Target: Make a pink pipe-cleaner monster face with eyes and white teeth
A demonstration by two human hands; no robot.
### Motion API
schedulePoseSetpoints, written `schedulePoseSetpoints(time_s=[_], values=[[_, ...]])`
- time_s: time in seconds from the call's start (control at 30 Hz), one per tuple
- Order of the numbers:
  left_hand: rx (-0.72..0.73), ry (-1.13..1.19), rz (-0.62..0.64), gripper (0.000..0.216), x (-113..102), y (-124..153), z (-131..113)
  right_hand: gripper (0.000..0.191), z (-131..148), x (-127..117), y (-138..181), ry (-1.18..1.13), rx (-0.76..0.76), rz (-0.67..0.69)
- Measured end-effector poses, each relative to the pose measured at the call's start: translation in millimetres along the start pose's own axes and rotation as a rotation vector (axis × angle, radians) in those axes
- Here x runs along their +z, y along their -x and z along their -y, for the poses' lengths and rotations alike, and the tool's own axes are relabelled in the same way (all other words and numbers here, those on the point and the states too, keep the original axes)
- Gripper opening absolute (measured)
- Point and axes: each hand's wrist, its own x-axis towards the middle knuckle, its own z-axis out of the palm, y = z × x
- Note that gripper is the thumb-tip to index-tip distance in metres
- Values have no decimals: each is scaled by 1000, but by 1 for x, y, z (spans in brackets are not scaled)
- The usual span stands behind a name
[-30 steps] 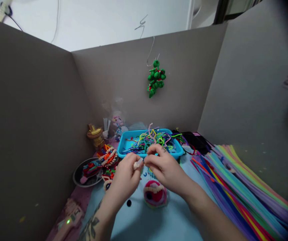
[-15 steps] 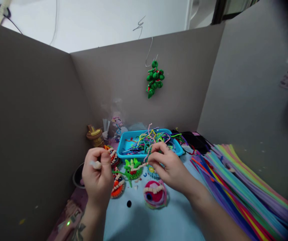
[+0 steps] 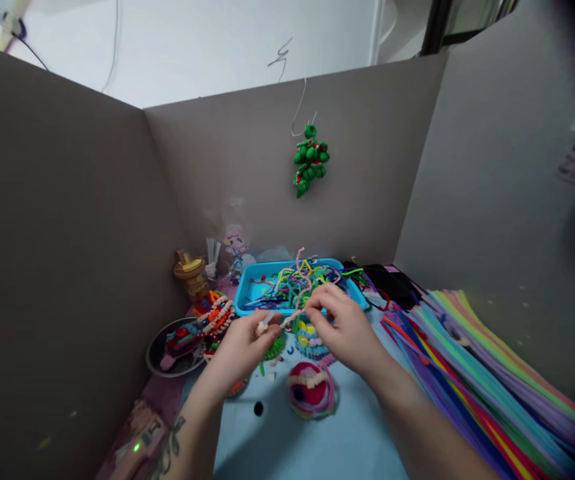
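Note:
My left hand (image 3: 240, 350) and my right hand (image 3: 341, 330) are raised over the middle of the table, both closed. Between them runs a short cream pipe cleaner (image 3: 293, 318), pinched at its right end by my right fingers. A pale coiled end and a whitish stick-like piece show at my left thumb; what the stick is I cannot make out. Below my right hand lies a round pink and red pipe-cleaner piece (image 3: 310, 390) with a cream strip of teeth. A blue-and-yellow fuzzy piece (image 3: 310, 340) and a green one (image 3: 276, 348) are partly hidden behind my hands.
Behind the hands stands a blue tray (image 3: 247, 310) of tangled pipe cleaner scraps. Bundles of long coloured pipe cleaners (image 3: 487, 373) fill the right side. At left are a dark bowl (image 3: 155, 363) and a brown cup (image 3: 191, 270). A green ornament (image 3: 311, 160) hangs on the back panel.
My left hand has moved right and turned, coming close to my right hand and uncovering the bowl. My right hand has shifted slightly right, with the pipe cleaner now between both hands.

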Motion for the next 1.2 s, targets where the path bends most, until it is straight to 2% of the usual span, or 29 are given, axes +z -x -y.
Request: schedulePoseSetpoints(time_s=[0.07, 0.13, 0.27, 0.37, 0.5, 0.63, 0.77, 0.9, 0.97, 1.1, 1.13, 1.2], values=[[-26, 122, 67, 19, 6, -3, 2, 16, -3, -1, -1, 3, 49, -63], [-62, 168, 69, 16, 9, -6, 3, 16, -5, -2, -3, 3, 92, -105], [-87, 231, -40, 17, 8, -7, 4, 16, -11, -7, -5, 8, 129, -126], [-91, 212, -89, 22, 3, -7, 2, 18, -18, -8, -4, 69, 90, -97], [-85, 141, -122, 27, -1, -5, -2, 18, -27, -6, -3, 233, -22, -27], [-61, 1, -133, 28, -7, -3, 0, 18, -29, -7, -3, 341, -65, 71], [-56, -73, -75, 26, -13, -2, 7, 23, -22, -21, -2, 236, -198, 230], [-82, 50, 43, 21, -9, -2, 9, 24, -18, -39, -1, 88, -243, 374], [-96, 156, 37, 21, -3, -2, 5, 20, -20, -42, 0, 39, -183, 313], [-151, 341, -64, 21, 10, -3, -5, 21, -26, -33, -1, -70, 140, -135], [-155, 370, -96, 22, 13, -3, -7, 22, -27, -28, -1, -117, 219, -201], [-161, 434, -126, 23, 17, -2, -8, 24, -25, -18, -3, -236, 309, -199]])
